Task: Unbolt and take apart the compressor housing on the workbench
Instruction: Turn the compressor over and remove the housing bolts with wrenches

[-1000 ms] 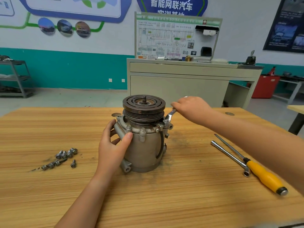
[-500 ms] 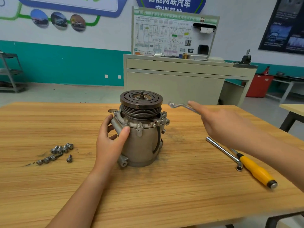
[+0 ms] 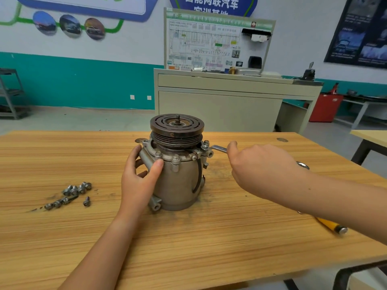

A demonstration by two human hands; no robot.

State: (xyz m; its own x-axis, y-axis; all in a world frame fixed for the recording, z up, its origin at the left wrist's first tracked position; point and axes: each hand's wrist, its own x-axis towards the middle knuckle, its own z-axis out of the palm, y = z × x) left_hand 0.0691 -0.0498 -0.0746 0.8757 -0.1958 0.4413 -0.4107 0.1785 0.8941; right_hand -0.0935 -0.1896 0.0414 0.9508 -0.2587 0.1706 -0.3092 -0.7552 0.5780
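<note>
Grip on the right: the right hand (image 3: 261, 170) is closed round the shank of a flat wrench (image 3: 218, 148), whose far end meets a flange bolt (image 3: 206, 143) on the compressor (image 3: 178, 181). Half a second ago that wrench was lifted clear in the air. The left hand (image 3: 140, 181) has stayed wrapped round the housing's left side, thumb in front. The compressor stands upright mid-surface (image 3: 62, 237), pulley (image 3: 177, 124) on top. Loose bolts (image 3: 73, 193) lie to its left, and a yellow-handled screwdriver (image 3: 330, 225) pokes out beneath the right forearm.
</note>
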